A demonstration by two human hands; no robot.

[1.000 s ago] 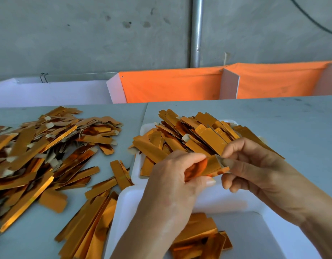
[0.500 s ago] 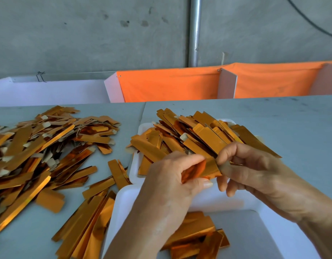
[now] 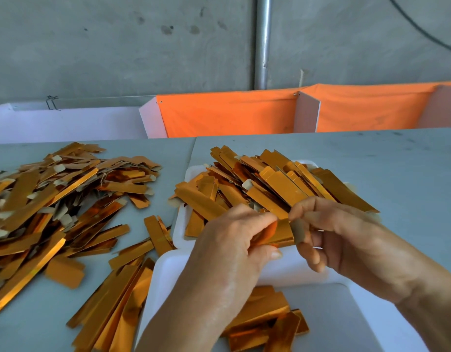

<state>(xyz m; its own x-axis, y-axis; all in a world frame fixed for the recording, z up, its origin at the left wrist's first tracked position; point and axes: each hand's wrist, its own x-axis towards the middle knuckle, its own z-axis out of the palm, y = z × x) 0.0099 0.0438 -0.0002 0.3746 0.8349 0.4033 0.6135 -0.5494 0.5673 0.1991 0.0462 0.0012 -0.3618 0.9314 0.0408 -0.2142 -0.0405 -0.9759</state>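
Gold strip (image 3: 280,233) is held over the join of two white trays, and the step, as I judge it, is folding its grey end flap. Table (image 3: 387,171) has bare room to the right. A loose pile (image 3: 54,196) crowds the left, so any swing should go rightward. Far tray (image 3: 179,224) is heaped with blanks (image 3: 277,185) that overhang its rim just behind the knuckles. Near tray (image 3: 295,271) lies under the wrists and holds a few gold pieces (image 3: 260,318). Left hand (image 3: 232,247) pinches the strip's body and should stay firm, close to the crease. Right hand (image 3: 346,240) pinches the flap (image 3: 297,231), seemingly thumb against forefinger, though blur hides it, and should bend it squarely.
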